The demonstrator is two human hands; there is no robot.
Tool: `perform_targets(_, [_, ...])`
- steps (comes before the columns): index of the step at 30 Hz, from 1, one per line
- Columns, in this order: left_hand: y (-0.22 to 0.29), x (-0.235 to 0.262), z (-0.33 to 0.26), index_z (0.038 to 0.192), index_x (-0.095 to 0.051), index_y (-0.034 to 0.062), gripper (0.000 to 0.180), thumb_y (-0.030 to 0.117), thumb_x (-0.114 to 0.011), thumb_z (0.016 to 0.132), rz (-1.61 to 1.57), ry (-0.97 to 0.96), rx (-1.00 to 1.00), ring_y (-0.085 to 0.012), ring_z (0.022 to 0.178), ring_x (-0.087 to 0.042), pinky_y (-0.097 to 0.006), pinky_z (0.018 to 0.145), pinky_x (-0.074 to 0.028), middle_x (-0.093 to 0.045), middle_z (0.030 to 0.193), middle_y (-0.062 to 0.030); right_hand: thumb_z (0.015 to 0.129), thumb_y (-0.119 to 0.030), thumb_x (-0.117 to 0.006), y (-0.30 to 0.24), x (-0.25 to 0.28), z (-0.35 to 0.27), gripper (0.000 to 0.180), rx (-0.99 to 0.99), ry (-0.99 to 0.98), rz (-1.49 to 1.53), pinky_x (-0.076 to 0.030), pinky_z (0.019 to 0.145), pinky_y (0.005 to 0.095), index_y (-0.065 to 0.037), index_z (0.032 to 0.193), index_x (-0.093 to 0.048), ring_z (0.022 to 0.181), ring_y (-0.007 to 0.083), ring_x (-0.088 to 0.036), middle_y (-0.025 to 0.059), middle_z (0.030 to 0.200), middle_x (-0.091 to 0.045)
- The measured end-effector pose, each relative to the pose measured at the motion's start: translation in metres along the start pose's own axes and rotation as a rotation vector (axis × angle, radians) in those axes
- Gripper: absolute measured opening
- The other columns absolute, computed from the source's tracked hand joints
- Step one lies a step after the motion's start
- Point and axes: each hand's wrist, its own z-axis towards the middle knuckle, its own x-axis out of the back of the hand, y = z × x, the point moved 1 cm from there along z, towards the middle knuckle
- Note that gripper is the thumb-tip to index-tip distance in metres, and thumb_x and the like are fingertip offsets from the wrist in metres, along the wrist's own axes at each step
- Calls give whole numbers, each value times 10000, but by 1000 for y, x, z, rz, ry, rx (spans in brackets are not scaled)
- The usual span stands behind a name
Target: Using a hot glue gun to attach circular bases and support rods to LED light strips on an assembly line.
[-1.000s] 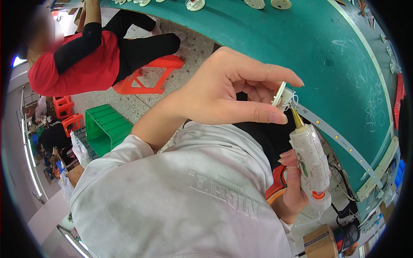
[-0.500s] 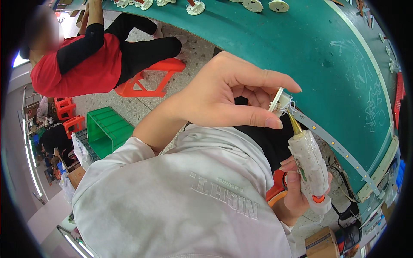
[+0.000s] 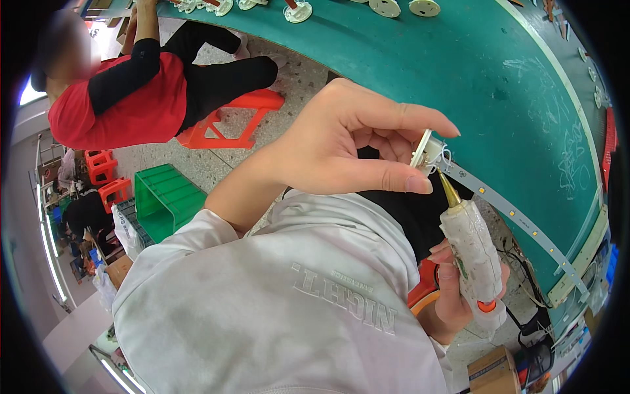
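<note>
Overhead, head cam: brown cardboard box sits at lower edge, partly cut off; green plastic crate on floor at left, w/ red stools beyond it. Left hand is raised, thumb and forefinger pinching a small white round part by its rim, wires poking out its far side. Right hand is clenched round a grubby white glue gun, held upright, brass nozzle touching or just under the part, can't tell which. Green counter curves across top, more white round parts along its far edge. Pale LED strip runs along counter's near edge. Another person in red top sits at upper left. Own pale sleeve hides most of the lap.
</note>
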Motion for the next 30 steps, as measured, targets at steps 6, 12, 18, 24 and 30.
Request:
perform_targets(6, [-2, 1, -1, 1174, -570, -137, 523, -14, -769, 707, 0, -12, 2, -198, 903, -673, -320, 836, -553, -661, 981, -179, 563, -78, -721, -2, 0, 1, 310, -64, -9, 80, -490, 656, 324, -18, 866, -703, 713, 287, -656, 136, 808, -685])
perform_targets(12, [-1, 0, -2, 1171, -572, -138, 515, -22, -763, 707, 17, -22, -4, -196, 893, -670, -310, 827, -553, -657, 992, -181, 591, -42, -709, -3, -7, 3, 274, -132, 11, 213, -495, 572, 309, 5, 861, -694, 624, 283, -647, 138, 770, -680])
perform_targets(18, [-4, -3, -1, 1142, -636, -38, 381, 17, -749, 783, 33, 0, -103, -71, 678, -634, -198, 625, -507, -666, 806, -74, 613, -57, -719, -3, -5, 6, 275, -68, -38, 196, -491, 548, 302, 8, 878, -689, 601, 281, -644, 142, 761, -677])
perform_targets(24, [-1, -1, -3, 1162, -581, -131, 513, -53, -758, 687, 36, -12, -22, -224, 929, -673, -330, 843, -557, -656, 1031, -203, 647, -86, -729, -3, -4, 1, 260, -124, -48, 199, -497, 579, 305, 2, 888, -687, 634, 287, -653, 141, 779, -679])
perform_targets(30, [0, -1, -4, 1159, -586, -125, 515, -57, -762, 680, 67, -7, -27, -230, 951, -669, -339, 860, -552, -654, 1044, -205, 640, -83, -724, -3, -4, -3, 256, -92, -12, 143, -498, 622, 317, 2, 878, -686, 655, 296, -651, 138, 786, -682])
